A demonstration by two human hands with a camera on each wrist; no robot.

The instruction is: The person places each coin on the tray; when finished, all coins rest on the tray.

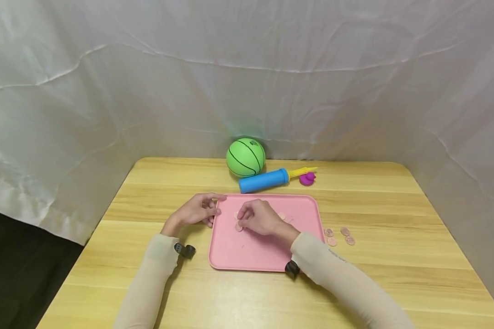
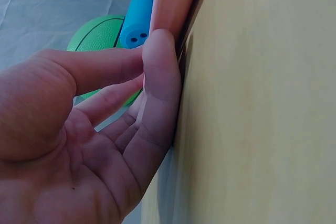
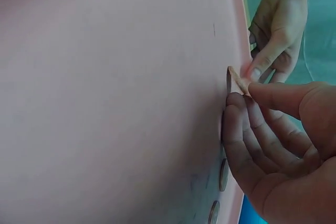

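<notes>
A pink tray (image 1: 247, 253) lies on the wooden table. My right hand (image 1: 257, 218) hovers over the tray's left part and pinches a copper coin (image 3: 233, 81) between thumb and fingertips, with the coin tilted up on its edge against the tray floor. More coins (image 3: 223, 174) lie flat on the tray close by. My left hand (image 1: 201, 210) rests at the tray's left rim (image 2: 170, 3), its fingertips (image 2: 160, 45) pressed against the edge. It holds nothing.
Several coins (image 1: 339, 236) lie on the table right of the tray. Behind the tray are a green ball (image 1: 245, 157), a blue pump (image 1: 263, 180) and a small purple object (image 1: 307, 178). White cloth walls in the table.
</notes>
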